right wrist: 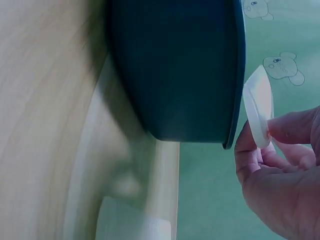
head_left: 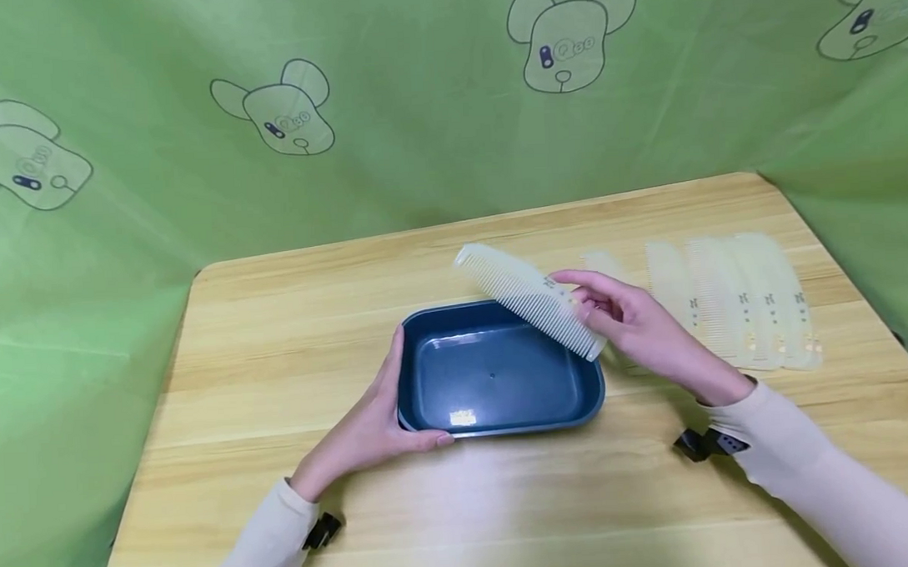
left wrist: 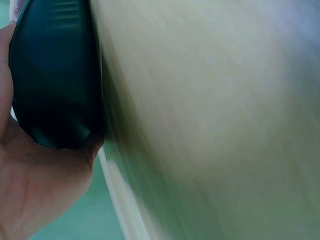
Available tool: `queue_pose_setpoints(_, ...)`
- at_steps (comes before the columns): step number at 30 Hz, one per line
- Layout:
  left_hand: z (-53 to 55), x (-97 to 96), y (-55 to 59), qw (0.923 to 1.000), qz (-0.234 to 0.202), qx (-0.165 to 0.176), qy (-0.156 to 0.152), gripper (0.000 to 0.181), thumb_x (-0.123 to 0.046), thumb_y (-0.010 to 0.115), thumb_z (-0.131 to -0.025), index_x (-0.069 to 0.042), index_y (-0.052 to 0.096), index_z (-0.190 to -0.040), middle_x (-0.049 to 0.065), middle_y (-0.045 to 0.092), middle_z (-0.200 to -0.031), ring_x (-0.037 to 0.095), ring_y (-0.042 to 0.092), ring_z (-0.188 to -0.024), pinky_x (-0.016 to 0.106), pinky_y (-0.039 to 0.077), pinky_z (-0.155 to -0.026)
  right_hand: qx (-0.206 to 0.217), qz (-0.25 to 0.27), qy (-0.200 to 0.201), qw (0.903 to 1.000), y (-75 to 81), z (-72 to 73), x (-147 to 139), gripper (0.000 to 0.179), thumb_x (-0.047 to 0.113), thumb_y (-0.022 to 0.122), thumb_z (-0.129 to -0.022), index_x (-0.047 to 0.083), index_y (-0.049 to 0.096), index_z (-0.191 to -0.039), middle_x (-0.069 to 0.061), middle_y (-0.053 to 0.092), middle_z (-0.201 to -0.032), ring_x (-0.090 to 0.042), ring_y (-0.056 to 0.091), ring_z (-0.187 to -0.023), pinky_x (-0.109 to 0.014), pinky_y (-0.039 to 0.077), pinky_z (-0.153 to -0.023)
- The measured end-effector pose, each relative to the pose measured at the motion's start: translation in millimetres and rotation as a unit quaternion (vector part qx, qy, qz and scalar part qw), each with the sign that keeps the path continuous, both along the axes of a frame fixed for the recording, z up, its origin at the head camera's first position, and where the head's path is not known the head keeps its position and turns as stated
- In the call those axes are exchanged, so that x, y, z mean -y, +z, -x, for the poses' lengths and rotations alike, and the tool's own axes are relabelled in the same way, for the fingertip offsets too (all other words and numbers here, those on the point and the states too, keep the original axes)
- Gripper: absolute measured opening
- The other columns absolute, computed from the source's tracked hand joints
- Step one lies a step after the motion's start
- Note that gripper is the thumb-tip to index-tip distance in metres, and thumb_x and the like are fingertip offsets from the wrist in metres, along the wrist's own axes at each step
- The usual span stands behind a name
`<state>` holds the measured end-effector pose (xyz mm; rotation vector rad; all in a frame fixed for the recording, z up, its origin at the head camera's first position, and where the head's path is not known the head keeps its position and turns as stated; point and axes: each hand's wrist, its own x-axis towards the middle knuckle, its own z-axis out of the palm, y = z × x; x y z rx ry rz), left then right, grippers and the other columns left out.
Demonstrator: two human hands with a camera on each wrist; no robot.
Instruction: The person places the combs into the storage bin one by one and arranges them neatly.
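Note:
A pale, translucent comb (head_left: 525, 293) with small printed marks is pinched between the thumb and fingers of my right hand (head_left: 620, 315). It slants above the right back part of a dark blue rectangular basin (head_left: 495, 374), its teeth turned toward the basin. In the right wrist view the comb (right wrist: 259, 107) appears nearly edge-on beside the basin's rim (right wrist: 240, 75). My left hand (head_left: 379, 415) grips the basin's left end, thumb along the front rim and fingers at the left side. The left wrist view shows this hand (left wrist: 45, 185) round the basin's end (left wrist: 60, 75).
Several similar combs (head_left: 725, 299) lie overlapping on the right of the wooden table (head_left: 291, 347). Another comb (head_left: 603, 266) lies partly hidden behind my right hand. A green curtain (head_left: 419, 151) with bear-head drawings hangs behind the table.

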<state>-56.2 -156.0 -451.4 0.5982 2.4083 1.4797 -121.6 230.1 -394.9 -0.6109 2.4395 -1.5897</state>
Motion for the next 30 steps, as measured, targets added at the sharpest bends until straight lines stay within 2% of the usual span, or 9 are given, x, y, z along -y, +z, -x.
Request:
queue_pose_setpoints(6, 0.5, 0.2, -0.2, 0.9999, 0.011, -0.003, 0.002, 0.15, -0.035, 0.101, -0.08, -0.034, -0.017, -0.173, 0.001, -0.002, -0.182, 0.024, 0.009, -0.165, 0.058, 0.024, -0.127, -0.01, -0.021, 0.011, 0.9997, -0.9, -2.3, 4.6, 0.047, 0.007, 0.058, -0.114, 0.019, 0.06, -0.159, -0.011, 0.059, -0.102, -0.023, 0.051, -0.08, -0.028, 0.044, -0.063)
queue_pose_setpoints(13, 0.0, 1.2, -1.4, 0.9997, 0.024, -0.003, 0.005, 0.15, -0.039, 0.1, -0.08, -0.033, -0.018, -0.173, -0.002, -0.007, -0.182, 0.022, 0.005, -0.165, 0.058, 0.021, -0.128, -0.007, -0.027, 0.047, 0.9985, -0.4, -6.8, 11.0, 0.047, 0.005, 0.058, -0.113, 0.021, 0.06, -0.158, -0.008, 0.062, -0.106, -0.022, 0.055, -0.086, -0.027, 0.048, -0.068)
queue_pose_setpoints(19, -1.0, 0.4, -2.1, 0.9997, 0.023, -0.005, 0.005, 0.15, -0.039, 0.1, -0.081, -0.034, -0.018, -0.173, -0.005, -0.008, -0.181, 0.021, 0.005, -0.165, 0.058, 0.021, -0.128, -0.01, -0.034, 0.063, 0.9974, -1.8, -10.0, 13.8, 0.043, 0.01, 0.057, -0.115, 0.026, 0.063, -0.155, -0.007, 0.059, -0.098, -0.022, 0.053, -0.078, -0.029, 0.047, -0.062)
queue_pose_setpoints(30, -0.5, 1.1, -1.0, 0.9998, 0.014, -0.016, 0.004, 0.151, -0.037, 0.101, -0.08, -0.032, -0.017, -0.173, -0.003, -0.007, -0.182, 0.02, 0.004, -0.165, 0.056, 0.02, -0.129, -0.014, -0.068, 0.119, 0.9904, 3.8, -10.1, 24.2, 0.038, 0.006, 0.058, -0.114, 0.021, 0.066, -0.147, -0.003, 0.057, -0.095, -0.017, 0.051, -0.075, -0.029, 0.045, -0.064)
